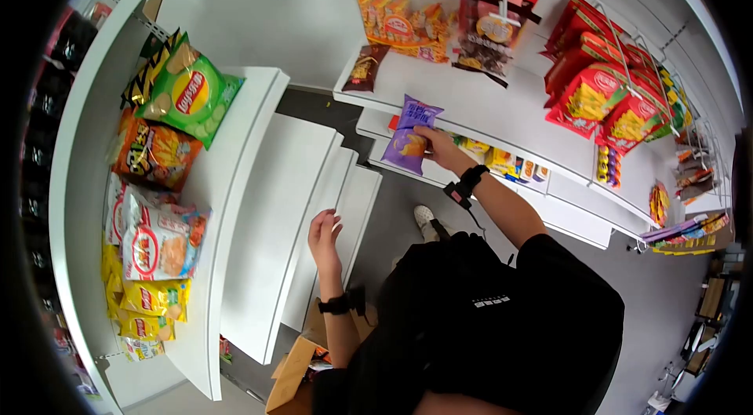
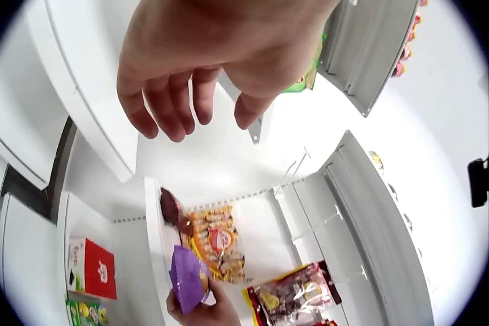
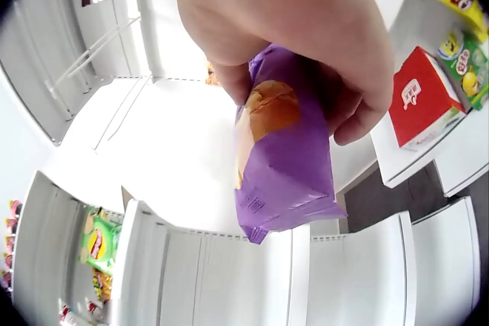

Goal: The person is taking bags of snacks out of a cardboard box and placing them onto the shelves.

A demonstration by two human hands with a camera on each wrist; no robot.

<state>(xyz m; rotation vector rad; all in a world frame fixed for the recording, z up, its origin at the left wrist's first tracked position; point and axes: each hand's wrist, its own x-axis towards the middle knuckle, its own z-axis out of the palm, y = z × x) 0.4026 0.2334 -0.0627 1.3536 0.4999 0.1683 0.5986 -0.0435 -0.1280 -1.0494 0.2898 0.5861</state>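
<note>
Well left of the purple snack bag (image 1: 408, 135), a green Lay's chip bag (image 1: 188, 93) rests on shelving. Nearer it, the person's left hand (image 1: 324, 238) holds nothing, its fingers loosely bent and slightly apart. The purple bag itself is at the front edge of a white shelf (image 1: 502, 105); the right hand (image 1: 439, 150) pinches it between thumb and fingers. The step appears to be handling this bag; the next move likely calls for a steady, gentle pinch.

Right hand (image 1: 439, 145) gripping, left hand (image 1: 323, 241) raised, fingers (image 2: 204, 97) loosely bent
</note>
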